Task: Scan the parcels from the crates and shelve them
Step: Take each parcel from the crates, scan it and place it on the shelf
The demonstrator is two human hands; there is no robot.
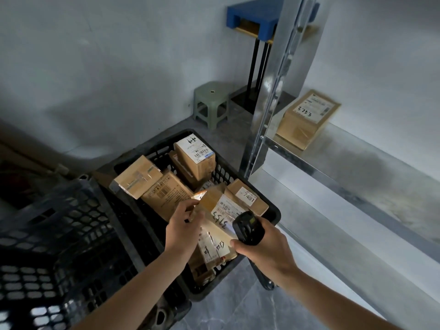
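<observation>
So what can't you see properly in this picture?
- Head view: the held parcel label is partly hidden by the scanner and left hand.
- Parcels deep in the crate are buried under others.
- Near crate: blurred, cut off by the left edge.
- Shelf parcel: small print unreadable.

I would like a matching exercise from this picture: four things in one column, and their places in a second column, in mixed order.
Things:
1. scanner
2. parcel marked 7481
3. parcel marked 3753
4. green stool

Places:
A. on the metal shelf
B. on the floor by the wall
C. in the right hand
D. in the black crate

Pairs: 1-C, 2-D, 3-A, 4-B
</observation>
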